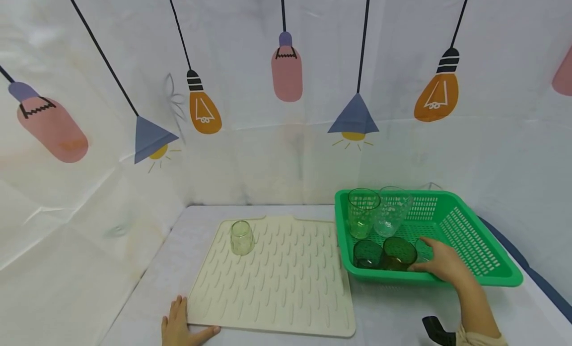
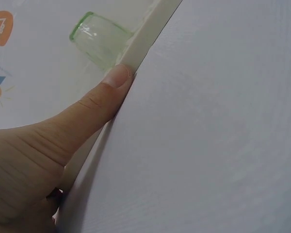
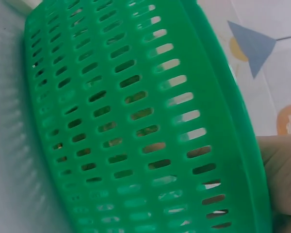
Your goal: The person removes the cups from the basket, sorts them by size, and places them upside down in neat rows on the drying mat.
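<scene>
White backdrop (image 1: 254,157) printed with hanging lamps; white table (image 1: 389,311) before it. Positional reference: the cream ridged mat (image 1: 286,286) on the table. Green perforated basket (image 1: 505,270): just beside the mat's right edge. Left hand (image 1: 180,328): at the mat's near left corner, fingers straight, thumb along the near edge. Right hand (image 1: 440,261): right of the mat, over the basket's near rim, thumb and fingers curled in a grip. Tall green-tinted glass (image 1: 363,217) and tall clear glass (image 1: 393,212): in the basket, at the end toward the mat. Dark green glass (image 1: 367,251) and amber glass (image 1: 399,251): same end, nearer side. Pale green glass (image 1: 242,239): on the mat's far left part. Clear glass (image 1: 421,251) in the right hand's grip: inside the basket, partly hidden.
</scene>
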A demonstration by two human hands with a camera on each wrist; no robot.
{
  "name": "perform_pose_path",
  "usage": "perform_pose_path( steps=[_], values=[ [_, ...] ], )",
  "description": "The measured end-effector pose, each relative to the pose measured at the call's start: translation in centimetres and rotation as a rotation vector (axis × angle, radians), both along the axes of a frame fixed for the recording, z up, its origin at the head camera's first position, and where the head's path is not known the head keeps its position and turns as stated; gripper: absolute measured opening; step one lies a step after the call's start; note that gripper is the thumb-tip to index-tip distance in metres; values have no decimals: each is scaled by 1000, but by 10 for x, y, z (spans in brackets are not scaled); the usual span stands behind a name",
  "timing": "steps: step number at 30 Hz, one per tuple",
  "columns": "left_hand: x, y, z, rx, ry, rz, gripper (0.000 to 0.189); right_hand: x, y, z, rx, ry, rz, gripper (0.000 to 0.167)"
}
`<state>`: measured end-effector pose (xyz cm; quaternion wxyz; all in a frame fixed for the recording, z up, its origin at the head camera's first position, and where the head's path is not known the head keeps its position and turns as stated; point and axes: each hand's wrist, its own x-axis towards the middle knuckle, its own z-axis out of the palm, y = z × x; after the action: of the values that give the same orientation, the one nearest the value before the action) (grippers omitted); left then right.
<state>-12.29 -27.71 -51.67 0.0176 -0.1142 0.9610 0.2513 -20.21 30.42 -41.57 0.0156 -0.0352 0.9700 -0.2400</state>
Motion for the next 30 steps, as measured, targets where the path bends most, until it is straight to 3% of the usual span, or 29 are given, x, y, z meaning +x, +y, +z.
perform_pose_path(
  steps=[5, 8, 23, 30],
  values=[
    [-1, 1, 0, -15, 13, -5, 125, 3, 4, -3, 53, 143, -75, 87],
    [-1, 1, 0, -24, 5, -6, 125, 5, 9, -4, 91, 174, -112, 86],
    [0, 3, 5, -8, -17, -2, 126, -5, 25, -5, 41, -12, -26, 107],
    [0, 0, 1, 13, -20, 4, 129, -8, 26, -6, 11, -73, -7, 101]
  ],
)
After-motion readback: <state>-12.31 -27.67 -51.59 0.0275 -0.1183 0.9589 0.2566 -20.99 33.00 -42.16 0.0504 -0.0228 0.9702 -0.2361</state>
